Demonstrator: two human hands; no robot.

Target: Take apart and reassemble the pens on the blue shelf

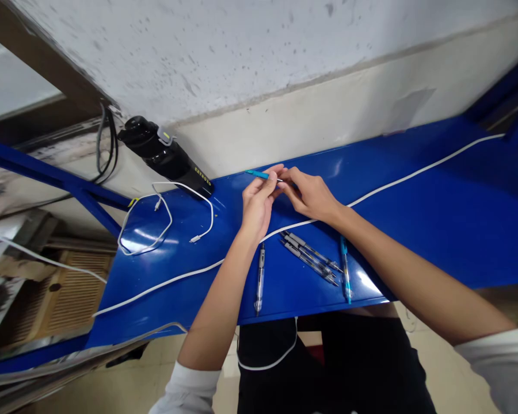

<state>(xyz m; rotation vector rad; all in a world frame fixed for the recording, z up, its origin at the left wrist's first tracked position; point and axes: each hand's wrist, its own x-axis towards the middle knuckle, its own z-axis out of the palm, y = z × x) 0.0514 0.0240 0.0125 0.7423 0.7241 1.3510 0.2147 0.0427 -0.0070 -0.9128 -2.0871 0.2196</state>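
Note:
Above the blue tabletop, my left hand [259, 198] is closed round a teal pen [259, 174], its thumb pressed along the barrel. The pen's teal end points left, and its pale, narrow end points right. At that narrow end, my right hand [304, 192] pinches with thumb and fingertips; the exact contact is partly hidden. Nearer the front edge lie several clear pens with grey grips [311, 257] in a loose bundle. One more clear pen [260, 280] rests apart on the left, and a clear pen with teal ends [346, 270] lies under my right forearm.
A white cable [414, 172] crosses the blue table [440, 230] beneath my forearms. A black bottle [168, 158] stands back left by the wall, beside a coiled white charging cable [170, 215]. Blue metal frame bars [90, 207] flank the table.

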